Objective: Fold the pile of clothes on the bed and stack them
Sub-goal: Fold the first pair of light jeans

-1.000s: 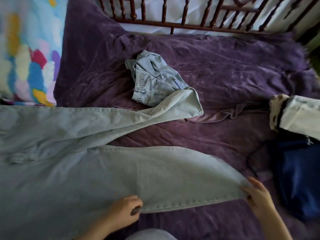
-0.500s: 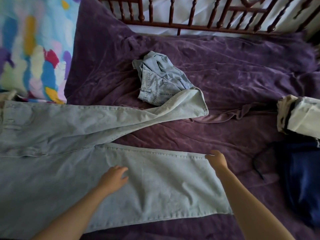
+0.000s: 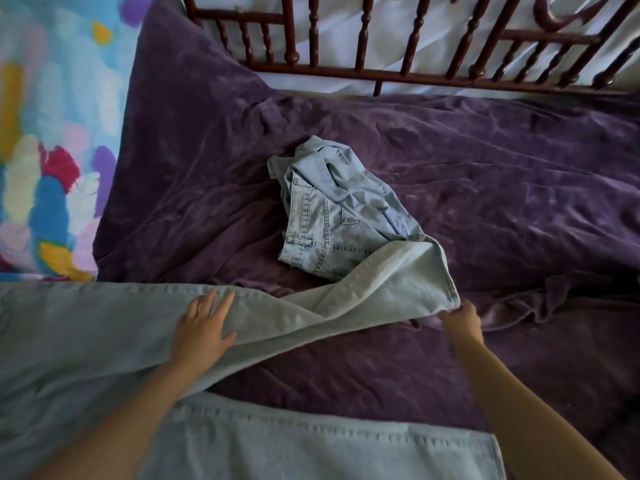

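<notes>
My left hand [image 3: 204, 327] lies flat, grip wide, on the long pale-blue denim jeans [image 3: 86, 341] spread at 8 o'clock over the purple velvet bedspread [image 3: 519, 185]. My right hand [image 3: 462, 315] keeps a narrow grip pinching the far leg's hem at 4 o'clock. A crumpled light-blue denim garment [image 3: 332, 216] lies at centre, partly under that leg.

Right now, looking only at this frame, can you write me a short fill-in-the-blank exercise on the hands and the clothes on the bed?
1. The left hand rests flat on the light blue jeans, while the right hand pinches the far leg's ____.
2. The crumpled denim garment lies on a bedspread coloured ____.
3. Beyond the bedspread stands a spindled rail made of dark ____.

Missing words: hem; purple; wood.
</notes>
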Demonstrator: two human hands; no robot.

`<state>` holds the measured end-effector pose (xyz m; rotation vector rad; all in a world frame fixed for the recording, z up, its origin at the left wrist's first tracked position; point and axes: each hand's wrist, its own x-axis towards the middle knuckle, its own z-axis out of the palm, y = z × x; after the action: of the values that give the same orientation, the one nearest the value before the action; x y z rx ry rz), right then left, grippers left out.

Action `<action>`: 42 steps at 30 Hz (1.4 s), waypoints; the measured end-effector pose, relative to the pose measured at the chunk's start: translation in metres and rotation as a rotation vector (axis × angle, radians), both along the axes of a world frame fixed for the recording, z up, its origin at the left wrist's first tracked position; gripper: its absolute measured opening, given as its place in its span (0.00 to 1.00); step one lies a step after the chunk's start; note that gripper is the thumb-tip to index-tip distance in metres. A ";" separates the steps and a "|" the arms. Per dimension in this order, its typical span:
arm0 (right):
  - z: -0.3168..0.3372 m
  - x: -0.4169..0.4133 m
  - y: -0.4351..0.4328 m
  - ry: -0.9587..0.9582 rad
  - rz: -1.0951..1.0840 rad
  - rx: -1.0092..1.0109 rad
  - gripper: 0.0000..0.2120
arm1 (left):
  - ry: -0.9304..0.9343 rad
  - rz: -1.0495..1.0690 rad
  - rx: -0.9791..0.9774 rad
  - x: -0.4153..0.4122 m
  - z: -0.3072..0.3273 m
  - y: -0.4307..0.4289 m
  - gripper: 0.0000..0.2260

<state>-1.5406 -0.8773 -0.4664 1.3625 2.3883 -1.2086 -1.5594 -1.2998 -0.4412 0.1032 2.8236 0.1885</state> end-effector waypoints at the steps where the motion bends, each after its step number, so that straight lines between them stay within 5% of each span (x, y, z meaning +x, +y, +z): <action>1: -0.006 -0.004 0.002 0.035 -0.011 -0.020 0.21 | -0.020 -0.025 -0.035 -0.010 -0.002 -0.002 0.35; 4: -0.015 -0.011 0.006 0.119 -0.124 -0.219 0.34 | -0.139 -0.060 -0.174 -0.029 -0.009 -0.006 0.31; 9: -0.030 -0.013 -0.004 0.089 -0.247 -0.415 0.21 | -0.194 -0.010 -0.151 -0.037 -0.015 0.005 0.33; 13: -0.035 -0.020 -0.002 0.034 -0.366 -0.514 0.32 | -0.235 -0.196 -0.175 -0.034 -0.016 0.029 0.34; 18: -0.030 -0.024 0.006 -0.040 -0.260 -0.420 0.02 | -0.276 -0.113 -0.171 -0.039 -0.010 0.053 0.14; 21: -0.010 -0.014 0.013 0.093 -0.301 -0.295 0.08 | -0.243 0.013 0.052 -0.043 0.001 0.046 0.03; 26: 0.047 0.055 0.013 0.415 -0.579 -0.500 0.10 | -0.161 0.416 0.541 -0.033 0.033 0.007 0.14; 28: 0.064 0.101 0.004 0.397 -0.613 -0.474 0.11 | -0.184 0.370 0.448 -0.017 0.040 -0.006 0.14; 32: 0.062 0.214 -0.028 0.229 -0.650 -0.495 0.14 | -0.078 0.168 -0.127 0.031 0.047 -0.013 0.05; 34: 0.047 0.265 -0.050 0.133 -0.686 -0.541 0.15 | -0.094 0.100 -0.280 0.056 0.051 -0.005 0.09; 38: 0.016 0.331 -0.087 -0.084 -0.654 -0.612 0.14 | -0.209 -0.017 -0.456 0.103 0.053 0.006 0.19; 42: -0.007 0.324 -0.080 -0.256 -0.334 -0.443 0.22 | -0.407 0.046 -0.419 0.131 0.050 -0.004 0.20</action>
<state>-1.2168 -0.9575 -0.4729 1.6721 1.6383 -1.4276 -1.4282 -1.3035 -0.3910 -0.0851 2.3989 -0.3357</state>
